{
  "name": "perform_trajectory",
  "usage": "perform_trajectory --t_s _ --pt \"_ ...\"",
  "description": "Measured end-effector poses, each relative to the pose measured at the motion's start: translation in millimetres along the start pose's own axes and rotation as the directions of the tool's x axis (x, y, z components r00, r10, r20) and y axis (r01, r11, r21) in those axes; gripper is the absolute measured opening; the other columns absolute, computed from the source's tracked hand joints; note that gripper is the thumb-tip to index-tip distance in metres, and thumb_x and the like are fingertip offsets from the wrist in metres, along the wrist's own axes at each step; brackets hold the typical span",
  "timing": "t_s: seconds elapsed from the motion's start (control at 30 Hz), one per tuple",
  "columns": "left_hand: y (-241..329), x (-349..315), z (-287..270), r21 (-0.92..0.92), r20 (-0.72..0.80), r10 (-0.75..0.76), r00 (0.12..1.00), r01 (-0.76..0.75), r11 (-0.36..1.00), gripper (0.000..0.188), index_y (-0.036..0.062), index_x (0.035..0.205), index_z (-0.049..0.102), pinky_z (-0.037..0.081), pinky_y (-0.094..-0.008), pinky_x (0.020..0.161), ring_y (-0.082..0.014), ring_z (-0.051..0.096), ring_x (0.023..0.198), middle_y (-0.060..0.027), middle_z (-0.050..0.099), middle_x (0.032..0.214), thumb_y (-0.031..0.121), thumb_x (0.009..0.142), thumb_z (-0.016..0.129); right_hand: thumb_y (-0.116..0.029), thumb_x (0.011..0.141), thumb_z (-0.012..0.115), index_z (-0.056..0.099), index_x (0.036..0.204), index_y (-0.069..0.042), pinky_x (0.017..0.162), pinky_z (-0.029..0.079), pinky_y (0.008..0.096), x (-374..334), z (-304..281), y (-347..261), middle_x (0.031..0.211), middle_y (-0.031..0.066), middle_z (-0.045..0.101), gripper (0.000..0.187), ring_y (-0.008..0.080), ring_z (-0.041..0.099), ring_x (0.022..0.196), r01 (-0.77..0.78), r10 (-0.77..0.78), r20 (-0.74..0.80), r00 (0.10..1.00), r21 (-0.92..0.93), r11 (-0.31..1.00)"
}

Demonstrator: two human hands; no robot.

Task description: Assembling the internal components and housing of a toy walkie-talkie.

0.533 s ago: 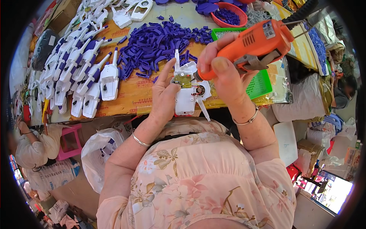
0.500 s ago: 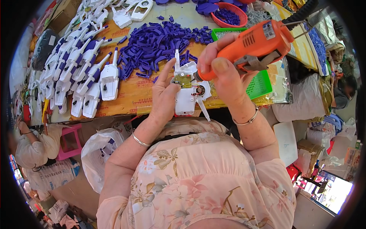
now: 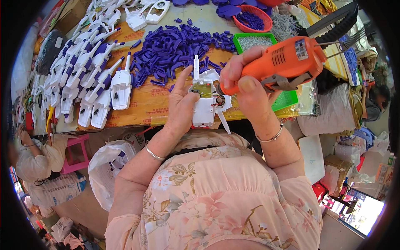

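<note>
My left hand [image 3: 180,106] grips a white plastic toy housing [image 3: 203,114] at the table's near edge, thumb on its side and index finger stretched along it. Inside the housing shows a green circuit board [image 3: 203,88]. A small round black speaker [image 3: 219,100] with thin wires sits beside it. My right hand [image 3: 253,91] is wrapped round an orange electric screwdriver [image 3: 279,60], tilted with its nose toward the board's right side. The bit's tip is too small to tell whether it touches.
Purple plastic parts [image 3: 166,52] lie heaped beyond my hands. Rows of white-and-purple housings [image 3: 89,79] cover the left. A green tray [image 3: 255,35] of screws, a red basket [image 3: 268,21] and another green tray [image 3: 287,99] are at right. A white bag [image 3: 100,175] stands below the table.
The screwdriver and my right hand have shifted slightly right and down in the picture. More of the black hose behind the tool shows. My left hand keeps its hold on the housing.
</note>
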State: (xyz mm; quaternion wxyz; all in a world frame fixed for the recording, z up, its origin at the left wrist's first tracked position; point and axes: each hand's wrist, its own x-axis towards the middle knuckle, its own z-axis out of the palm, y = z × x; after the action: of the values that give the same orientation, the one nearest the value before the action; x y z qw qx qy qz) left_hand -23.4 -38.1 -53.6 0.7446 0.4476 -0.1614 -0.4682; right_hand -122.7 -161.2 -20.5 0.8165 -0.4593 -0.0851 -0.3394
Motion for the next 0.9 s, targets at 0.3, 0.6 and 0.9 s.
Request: perform_trajectory --t_s 0.3,0.6,0.9 --pt "-5.0 0.8 -2.4 0.040 0.031 0.052 0.998 -0.053 0.998 0.064 0.0010 0.135 0.034 0.050 -0.0261 0.076 -0.0144 0.061 0.089 -0.0138 0.059 0.107 -0.006 0.072 0.037 -0.022 0.083 0.057 0.035 0.121 -0.001 0.091 0.034 0.0286 -1.0 7.4 -5.4 0.108 0.0072 0.047 0.048 0.0145 0.042 0.098 -0.041 0.039 -0.063 0.997 -0.030 0.999" --pt "-9.2 1.4 -6.0 0.131 0.004 0.038 0.999 -0.038 0.991 0.047 -0.0040 0.123 0.048 0.047 -0.0221 0.070 -0.0077 0.057 0.083 -0.0072 0.060 0.102 -0.002 0.076 0.040 -0.012 0.076 0.065 0.035 0.121 -0.002 0.084 0.039 0.0270 -4.9 -1.6 -0.8 0.107 0.0039 0.047 0.056 0.0118 0.043 0.095 0.060 -0.179 -0.149 0.973 -0.581 0.812" --pt "-12.2 0.5 -8.7 0.154 0.020 0.050 0.999 -0.053 0.987 0.041 -0.0036 0.117 0.052 0.047 -0.0215 0.068 -0.0064 0.056 0.080 -0.0056 0.061 0.097 -0.001 0.077 0.042 -0.001 0.070 0.067 0.039 0.112 -0.001 0.071 0.041 0.0250 3.3 12.6 -6.3 0.096 0.0047 0.050 0.050 0.0105 0.046 0.083 0.009 -0.127 -0.203 0.971 -0.500 0.866"
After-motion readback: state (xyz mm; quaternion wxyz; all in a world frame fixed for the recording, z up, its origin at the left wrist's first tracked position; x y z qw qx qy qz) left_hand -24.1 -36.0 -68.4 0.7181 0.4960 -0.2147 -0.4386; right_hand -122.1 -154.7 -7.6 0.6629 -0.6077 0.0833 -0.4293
